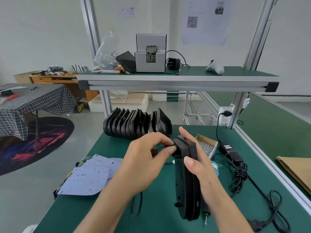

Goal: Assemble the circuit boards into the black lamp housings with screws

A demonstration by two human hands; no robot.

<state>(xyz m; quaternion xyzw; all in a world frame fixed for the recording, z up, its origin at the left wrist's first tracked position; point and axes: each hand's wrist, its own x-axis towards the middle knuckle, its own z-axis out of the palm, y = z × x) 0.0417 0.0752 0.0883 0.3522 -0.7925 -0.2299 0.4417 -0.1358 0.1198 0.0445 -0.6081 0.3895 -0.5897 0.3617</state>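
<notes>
**One housing held on edge, both hands engaged**

One black lamp housing (186, 179) is held upright on edge above the green counter (168, 224). It is gripped along its right side by the right hand (200, 165), thumb across the near rim. A small black fitting at its upper left end is pinched by the left hand (144, 163) fingers (170, 149). Circuit boards (90, 175) lie to the left; stacked housings (136, 123) behind; a screw box (206, 145) just right.

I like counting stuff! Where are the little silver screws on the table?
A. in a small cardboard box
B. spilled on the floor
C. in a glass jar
A: the screws lie heaped in an open cardboard box, just behind the right hand.
</notes>
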